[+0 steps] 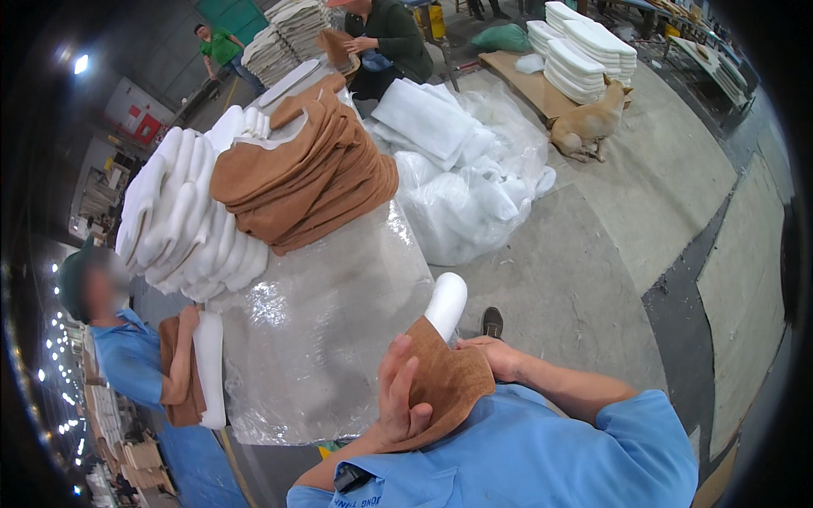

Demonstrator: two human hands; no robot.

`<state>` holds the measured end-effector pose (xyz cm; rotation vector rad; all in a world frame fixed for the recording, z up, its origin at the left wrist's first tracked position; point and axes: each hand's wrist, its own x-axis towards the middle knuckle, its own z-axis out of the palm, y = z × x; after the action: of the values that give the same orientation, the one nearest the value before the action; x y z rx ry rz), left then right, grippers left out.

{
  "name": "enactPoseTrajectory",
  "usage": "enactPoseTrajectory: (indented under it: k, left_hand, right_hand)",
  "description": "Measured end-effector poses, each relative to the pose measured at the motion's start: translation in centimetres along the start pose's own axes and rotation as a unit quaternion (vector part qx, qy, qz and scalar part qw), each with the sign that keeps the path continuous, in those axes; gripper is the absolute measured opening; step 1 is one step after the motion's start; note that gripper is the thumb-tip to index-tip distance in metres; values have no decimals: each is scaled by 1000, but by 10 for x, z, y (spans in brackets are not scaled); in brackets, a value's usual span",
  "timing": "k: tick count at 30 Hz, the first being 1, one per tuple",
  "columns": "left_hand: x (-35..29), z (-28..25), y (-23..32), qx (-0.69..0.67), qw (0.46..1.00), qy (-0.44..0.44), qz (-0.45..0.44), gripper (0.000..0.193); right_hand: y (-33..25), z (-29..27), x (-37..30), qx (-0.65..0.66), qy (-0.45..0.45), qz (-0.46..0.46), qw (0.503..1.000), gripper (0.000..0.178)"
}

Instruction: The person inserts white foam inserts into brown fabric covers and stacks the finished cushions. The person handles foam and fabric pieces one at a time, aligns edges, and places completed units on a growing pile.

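Observation:
In front of my body is a brown suede-like fabric cover [449,381], with a white padded foam piece [446,305] sticking out of its far end. My left hand [398,394] is at the cover's left side, fingers stretched and apart, the thumb side against the fabric. On the right, my right hand [495,356] grips the cover's edge near the foam; its fingertips are partly hidden by the fabric. Further up the plastic-covered table [322,339] lies a pile of brown covers [313,178] beside stacked white padded pieces [186,203].
At the left, a co-worker in blue [127,356] holds a brown cover and a white piece. Another person [385,51] handles brown fabric at the far end. Clear plastic bags with white padding [466,186] lie right of the table. A dog [589,123] sits near white stacks [584,55].

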<state>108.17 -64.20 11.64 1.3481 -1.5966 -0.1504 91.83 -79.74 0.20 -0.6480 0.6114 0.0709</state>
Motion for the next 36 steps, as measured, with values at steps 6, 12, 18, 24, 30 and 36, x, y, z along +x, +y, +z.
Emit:
enactPoseTrajectory:
  k: [6, 12, 18, 24, 30, 36]
  left_hand:
    - [6, -1, 6, 7, 1000, 13, 7, 62]
    - [16, -9, 9, 10, 999, -32, 9, 57]
    - [48, -16, -9, -3, 995, -95, -15, 50]
    - [82, 7, -54, -72, 973, -177, -130, 39]
    - [83, 11, -65, -11, 952, -292, -92, 39]
    - [87, 15, -40, -83, 920, -299, -239, 40]
  right_hand:
    - [8, 3, 8, 221, -142, 98, 960, 56]
    - [-8, -12, -1, 253, -270, 110, 923, 57]
    - [-18, -18, 5, 204, -321, -52, 924, 32]
    - [-32, 11, 7, 117, -285, -133, 942, 21]
    - [-31, 16, -4, 47, -196, -182, 962, 27]
    - [-35, -2, -24, 147, -234, -38, 960, 30]
